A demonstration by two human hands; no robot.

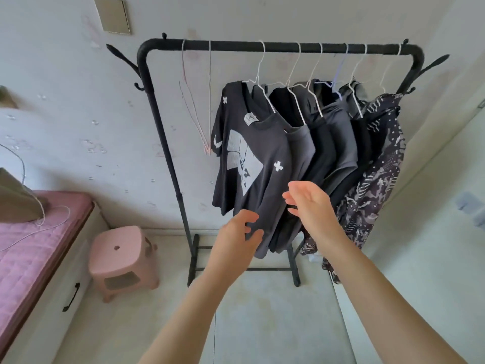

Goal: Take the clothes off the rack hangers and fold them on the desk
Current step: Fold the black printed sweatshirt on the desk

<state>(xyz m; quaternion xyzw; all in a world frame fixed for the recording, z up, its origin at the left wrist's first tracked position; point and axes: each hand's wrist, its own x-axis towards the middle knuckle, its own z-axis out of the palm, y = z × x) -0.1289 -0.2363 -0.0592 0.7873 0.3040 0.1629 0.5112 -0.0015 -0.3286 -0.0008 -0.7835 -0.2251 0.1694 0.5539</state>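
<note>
Both hands reached, grips loose and empty: left hand at printed T-shirt hem, right hand at centre; lifting its hanger off first seemed best.

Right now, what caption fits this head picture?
Both hands, left and right, reach for the printed black T-shirt.

Dark shirts on rack hangers

Matt metal, soft cloth, smooth plastic

The rack looks like matt black metal; the hangers thin white wire, perhaps coated. The shirts are matt dark cloth, the stool smooth pink plastic, the mattress quilted pink fabric.
</note>
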